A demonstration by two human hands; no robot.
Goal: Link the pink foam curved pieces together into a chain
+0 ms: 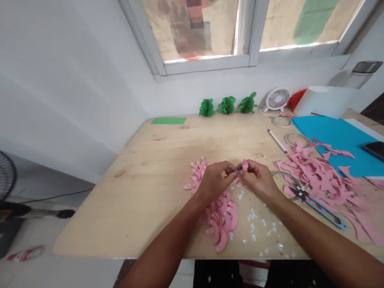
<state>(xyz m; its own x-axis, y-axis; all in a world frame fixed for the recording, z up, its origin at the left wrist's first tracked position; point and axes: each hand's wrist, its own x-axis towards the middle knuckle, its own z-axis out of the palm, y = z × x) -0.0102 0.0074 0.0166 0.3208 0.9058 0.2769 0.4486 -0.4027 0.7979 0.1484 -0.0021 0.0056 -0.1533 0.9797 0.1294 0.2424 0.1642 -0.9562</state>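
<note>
Centrally, pink paper: a small pink paper piece (245, 165), bent and creased-looking, stands up between the fingertips, just above the middle of the table (120, 208); its lower part is hidden by the fingers, so its full outline cannot be told.
Right hand: the right hand (262, 181) has thumb and forefinger clamped on the pink paper piece, the other fingers curled behind, the back of the hand turned up and outward.
Left hand: the left hand (214, 181) has thumb and forefinger tips together, touching or almost touching the right fingertips — too small to tell whether paper lies between them.
Forearms: both come in from the near edge, slanting inward, so the hands meet nose to nose.
Curved pieces: a heap of pink crescents (222, 224), some with pale tips, lies below and beside the left hand, partly covered by it.
White bits: little white scraps (252, 216) are scattered on the wood between the forearms.
Right side: pink offcuts (315, 172) pile up beside a blue-handled tool (325, 211), partly over blue sheets (324, 127).
Back edge: three green paper shapes (227, 105) stand in a row, near a white fan (277, 99).
</note>
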